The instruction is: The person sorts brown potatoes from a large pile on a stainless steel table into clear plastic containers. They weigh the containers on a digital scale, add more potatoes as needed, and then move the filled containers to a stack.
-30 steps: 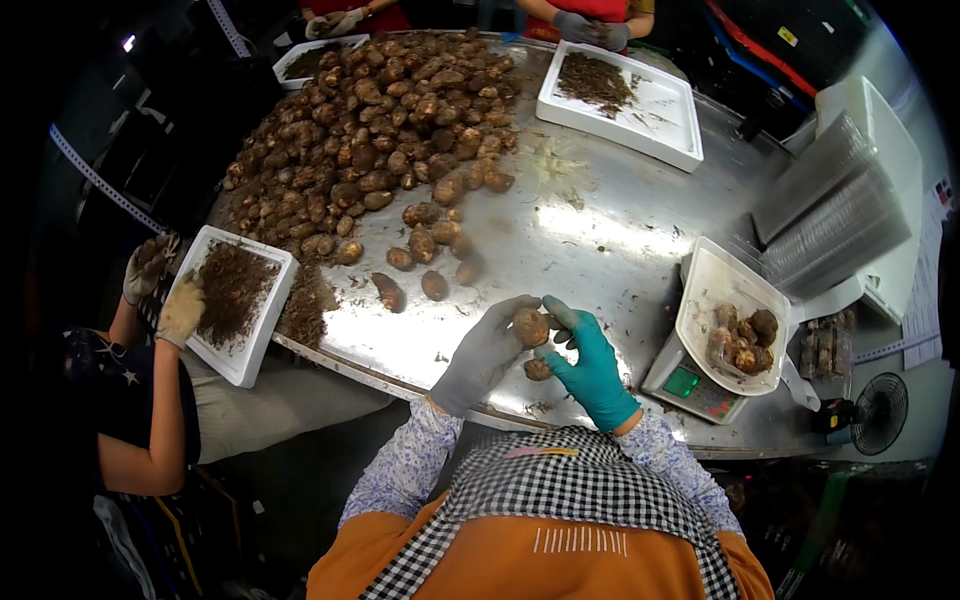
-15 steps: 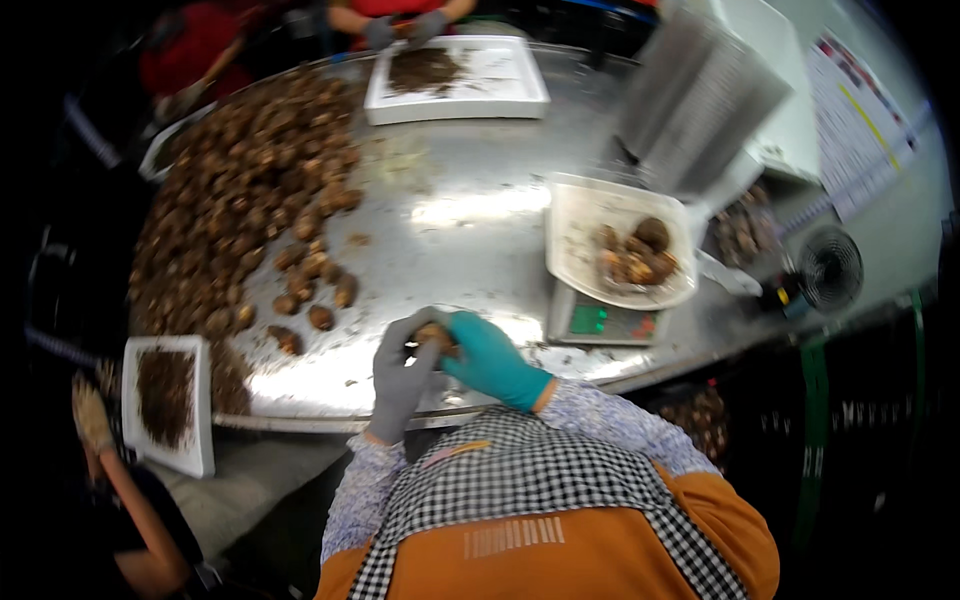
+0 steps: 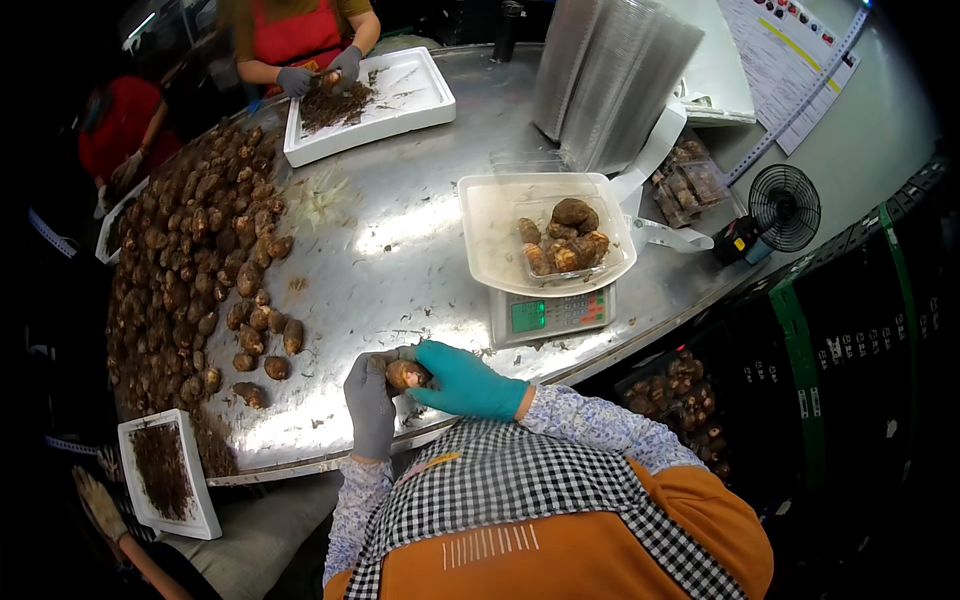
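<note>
Above the table's near edge, my left hand in a grey glove and my right hand in a teal glove hold one brown taro corm between them. A pale pinkish cut patch shows on it. Fingers of both hands are wrapped round it, partly hidden. Ahead and to the right, a white plastic tray rests on a digital scale with a lit green display. Inside the tray, several taro corms lie in a clear container. A large heap of taro corms covers the table's left side.
Tall stacks of clear plastic containers stand behind the scale. A small black fan is at the right. White trays with soil sit at the near left and far side, where a co-worker's gloved hands work. Packed taro lies right.
The view has shifted, so the table and scale appear farther left. My hands stay together, and the corm between them shows more plainly. The far co-worker's hands are over the soil in the tray.
</note>
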Action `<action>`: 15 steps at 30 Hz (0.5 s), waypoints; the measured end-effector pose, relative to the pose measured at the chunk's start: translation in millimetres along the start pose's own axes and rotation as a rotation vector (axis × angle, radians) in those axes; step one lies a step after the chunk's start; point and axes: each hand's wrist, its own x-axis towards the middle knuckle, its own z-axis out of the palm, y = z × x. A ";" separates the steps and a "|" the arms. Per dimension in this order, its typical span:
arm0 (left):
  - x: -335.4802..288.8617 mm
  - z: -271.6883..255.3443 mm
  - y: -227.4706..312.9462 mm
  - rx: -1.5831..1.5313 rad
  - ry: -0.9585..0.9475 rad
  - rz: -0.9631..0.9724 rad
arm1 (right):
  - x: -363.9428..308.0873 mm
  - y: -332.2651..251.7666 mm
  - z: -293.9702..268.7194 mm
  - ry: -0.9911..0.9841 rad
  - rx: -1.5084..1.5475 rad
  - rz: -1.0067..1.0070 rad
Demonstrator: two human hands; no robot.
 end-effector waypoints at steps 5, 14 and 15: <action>3.1 6.2 2.6 0.051 0.066 -0.020 | -9.6 0.7 -31.4 0.060 -0.012 -0.040; 5.0 -5.7 -1.3 -0.064 0.070 -0.091 | -5.1 30.5 -165.6 0.886 -0.871 -0.014; 7.2 -8.2 -2.8 -0.011 0.123 -0.052 | -7.2 30.5 -166.5 0.920 -0.803 -0.010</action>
